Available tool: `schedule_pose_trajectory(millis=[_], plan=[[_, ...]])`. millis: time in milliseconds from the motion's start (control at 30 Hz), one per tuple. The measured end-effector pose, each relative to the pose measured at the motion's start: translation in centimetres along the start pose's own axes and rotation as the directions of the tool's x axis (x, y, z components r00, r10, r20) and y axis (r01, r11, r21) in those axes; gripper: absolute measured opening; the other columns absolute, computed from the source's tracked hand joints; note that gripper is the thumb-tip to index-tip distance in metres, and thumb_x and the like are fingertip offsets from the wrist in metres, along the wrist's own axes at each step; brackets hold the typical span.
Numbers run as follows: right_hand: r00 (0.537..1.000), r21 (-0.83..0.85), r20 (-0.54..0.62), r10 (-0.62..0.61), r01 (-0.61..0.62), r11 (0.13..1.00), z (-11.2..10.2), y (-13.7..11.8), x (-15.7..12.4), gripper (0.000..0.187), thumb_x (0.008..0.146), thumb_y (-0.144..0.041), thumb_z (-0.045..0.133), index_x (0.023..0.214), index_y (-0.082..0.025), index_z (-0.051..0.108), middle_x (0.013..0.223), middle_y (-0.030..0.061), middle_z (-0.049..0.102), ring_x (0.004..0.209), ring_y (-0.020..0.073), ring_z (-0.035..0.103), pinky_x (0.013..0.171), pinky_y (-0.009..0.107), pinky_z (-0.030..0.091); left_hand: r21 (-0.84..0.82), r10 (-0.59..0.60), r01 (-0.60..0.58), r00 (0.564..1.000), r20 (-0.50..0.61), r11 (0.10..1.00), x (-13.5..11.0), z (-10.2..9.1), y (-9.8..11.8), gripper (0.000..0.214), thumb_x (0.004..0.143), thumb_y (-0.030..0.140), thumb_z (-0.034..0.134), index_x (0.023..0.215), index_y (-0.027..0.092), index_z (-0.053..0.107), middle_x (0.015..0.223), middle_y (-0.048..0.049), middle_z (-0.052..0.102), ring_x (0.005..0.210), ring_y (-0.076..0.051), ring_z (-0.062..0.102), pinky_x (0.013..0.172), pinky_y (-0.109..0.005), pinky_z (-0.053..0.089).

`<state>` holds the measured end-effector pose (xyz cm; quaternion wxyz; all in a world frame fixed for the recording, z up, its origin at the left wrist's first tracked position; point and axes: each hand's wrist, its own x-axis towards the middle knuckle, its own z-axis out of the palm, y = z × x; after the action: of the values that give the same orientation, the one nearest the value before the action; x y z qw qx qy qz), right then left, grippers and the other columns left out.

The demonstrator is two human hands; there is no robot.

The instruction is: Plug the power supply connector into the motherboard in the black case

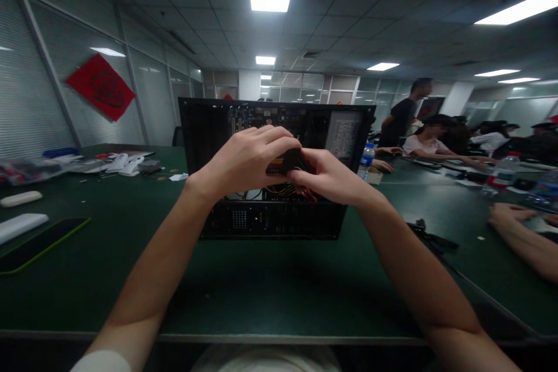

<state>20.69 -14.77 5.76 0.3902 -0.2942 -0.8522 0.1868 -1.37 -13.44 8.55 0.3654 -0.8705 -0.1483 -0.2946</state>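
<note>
An open black computer case stands on the green table, its inside facing me. A motherboard shows at the top, and a silver power supply with a label sits at the right. My left hand curls its fingers over a dark part with an orange band, in front of the case's middle. At the right end of that part, my right hand grips it between thumb and fingers. Thin coloured cables run below and beside the fingers. What exactly the part is, I cannot make out.
On the left lie a black panel with a green edge, a white bar and white packets. A bottle stands behind the case. Black cables and another person's arm are at the right. Other people sit and stand beyond.
</note>
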Motion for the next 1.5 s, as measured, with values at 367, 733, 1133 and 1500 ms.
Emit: schedule_pose_trajectory(millis=[367,733,1133,1500], plan=[[0.909,-0.407,-0.192,-0.371,0.270,0.873,-1.1,2.5,0.8,0.029,0.110,-0.036,0.044,0.115,-0.017,0.065,0.097,0.0054,0.069,0.086,0.0175,0.064,0.080,0.030,0.054,-0.005,-0.040,0.040,0.999,0.029,0.999,-0.4,0.1,-1.0,0.044,0.097,0.046,0.068,0.131,0.019,0.062,0.129,-0.0111,0.070,0.118,-0.026,0.068,0.099,-0.039,0.055],[0.526,-0.809,0.059,-0.849,0.523,0.268,-0.4,9.2,1.9,0.036,0.098,-0.018,0.068,0.129,-0.038,0.069,0.127,0.0017,0.068,0.123,0.0222,0.063,0.098,0.038,0.062,-0.231,-0.080,0.121,0.981,0.178,0.965,-0.6,1.4,-1.6,0.041,0.090,0.032,0.076,0.126,0.017,0.065,0.128,-0.0116,0.070,0.116,-0.025,0.068,0.098,-0.036,0.054],[0.418,-0.774,0.257,-0.871,0.629,0.073,0.9,11.1,2.4,0.018,0.103,-0.020,0.060,0.114,-0.020,0.074,0.108,0.0075,0.074,0.108,0.0218,0.073,0.088,0.039,0.069,-0.608,-0.025,0.216,0.952,0.306,0.764,-1.2,5.3,-3.8,0.037,0.088,0.038,0.079,0.116,0.015,0.072,0.108,-0.0101,0.075,0.097,-0.021,0.071,0.083,-0.029,0.052],[0.592,-0.677,0.199,-0.781,0.659,0.327,2.2,11.4,2.8,0.024,0.108,-0.020,0.052,0.110,-0.015,0.075,0.108,0.0124,0.074,0.109,0.0247,0.071,0.087,0.041,0.067,-0.623,-0.057,0.315,0.916,0.398,0.716,-2.0,6.6,-4.7,0.044,0.089,0.034,0.079,0.127,0.014,0.072,0.121,-0.0125,0.077,0.107,-0.024,0.073,0.089,-0.031,0.055]])
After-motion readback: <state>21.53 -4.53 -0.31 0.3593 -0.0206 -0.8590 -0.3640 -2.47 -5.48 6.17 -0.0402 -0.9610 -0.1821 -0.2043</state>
